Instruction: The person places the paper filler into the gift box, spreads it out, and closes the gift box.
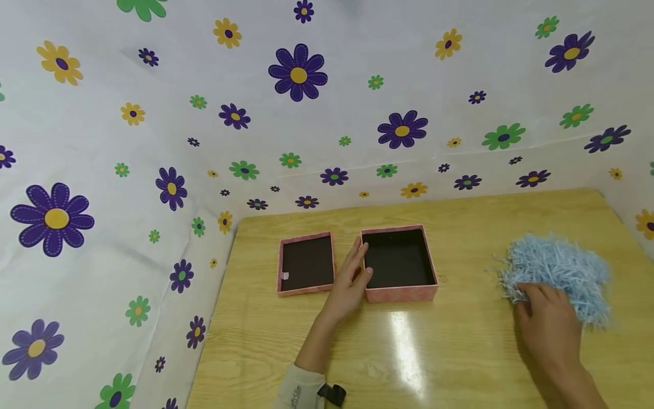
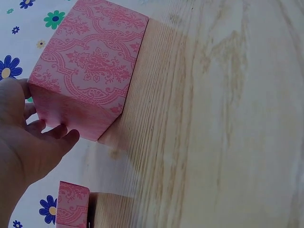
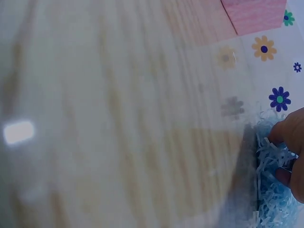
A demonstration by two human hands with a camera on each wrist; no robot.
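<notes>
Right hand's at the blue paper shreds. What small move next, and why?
Probably lift a clump of blue paper shreds with the right hand: it touches their near edge, while the left hand touches the open pink box, which shows no shreds inside.

The only writing I can find is on my pale left sleeve: a short line of dark lettering, turned sideways so that it runs along the sleeve. It is small and blurred; I seem to make out "ssi", but cannot read the whole word with certainty.
</notes>
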